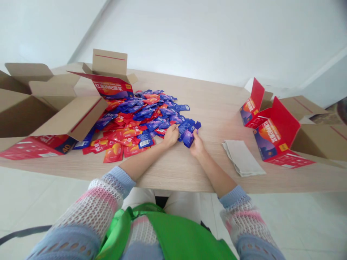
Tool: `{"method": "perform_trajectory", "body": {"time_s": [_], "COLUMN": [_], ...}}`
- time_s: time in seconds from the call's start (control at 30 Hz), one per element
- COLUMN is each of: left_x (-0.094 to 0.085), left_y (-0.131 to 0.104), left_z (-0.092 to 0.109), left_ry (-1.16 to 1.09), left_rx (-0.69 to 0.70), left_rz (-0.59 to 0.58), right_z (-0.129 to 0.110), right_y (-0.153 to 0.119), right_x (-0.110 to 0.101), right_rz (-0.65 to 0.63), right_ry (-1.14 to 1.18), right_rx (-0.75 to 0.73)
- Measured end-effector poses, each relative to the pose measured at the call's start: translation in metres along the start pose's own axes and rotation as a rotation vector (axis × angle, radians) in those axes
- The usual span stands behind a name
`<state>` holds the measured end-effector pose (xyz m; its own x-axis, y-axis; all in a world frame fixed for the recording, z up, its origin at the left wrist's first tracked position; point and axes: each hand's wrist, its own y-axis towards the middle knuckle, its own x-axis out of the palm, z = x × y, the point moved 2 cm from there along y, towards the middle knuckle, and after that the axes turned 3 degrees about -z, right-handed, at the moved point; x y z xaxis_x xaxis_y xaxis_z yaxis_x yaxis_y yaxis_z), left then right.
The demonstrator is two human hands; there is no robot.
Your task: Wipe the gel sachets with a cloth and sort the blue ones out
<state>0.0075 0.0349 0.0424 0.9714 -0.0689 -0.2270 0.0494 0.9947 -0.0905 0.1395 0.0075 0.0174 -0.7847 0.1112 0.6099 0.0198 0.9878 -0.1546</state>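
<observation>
At the right end of a heap of red and blue sachets, both hands are close together over the table. My right hand is closed around several blue sachets, its thumb lying on top of them. My left hand is curled at the left side of that bunch, fingers bent in by a blue sachet; what its fingertips pinch is hidden. Loose blue sachets lie just beyond the left hand, and red sachets spread toward the front left.
Open red and brown cartons stand on the left, one nearer and one behind the heap. Two more open cartons stand on the right. A folded pale cloth lies beside them on the wooden table.
</observation>
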Motion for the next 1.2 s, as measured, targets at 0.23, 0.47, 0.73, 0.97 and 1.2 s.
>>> {"method": "perform_trajectory", "body": {"time_s": [0.23,0.47,0.73,0.97,1.2], "left_x": [0.002,0.033,0.023,-0.002,0.002], "left_y": [0.011,0.003,0.006,-0.014,-0.014], "left_z": [-0.002,-0.009,0.008,-0.007,-0.032], "left_ry": [-0.341,-0.608,-0.509,-0.289,0.113], "left_rx": [-0.299,-0.698,-0.21,0.452,0.694], "left_rz": [-0.355,-0.881,-0.626,-0.669,-0.416], "right_z": [-0.011,-0.012,-0.024,-0.018,-0.001], "right_y": [0.0,-0.001,-0.004,-0.017,-0.02], "right_x": [0.001,-0.001,-0.003,-0.003,0.002], "right_rz": [-0.004,-0.009,0.06,0.195,-0.108], "right_ry": [0.114,0.045,-0.197,-0.71,-0.917], "right_rx": [-0.006,-0.01,-0.256,-0.699,-0.628]}}
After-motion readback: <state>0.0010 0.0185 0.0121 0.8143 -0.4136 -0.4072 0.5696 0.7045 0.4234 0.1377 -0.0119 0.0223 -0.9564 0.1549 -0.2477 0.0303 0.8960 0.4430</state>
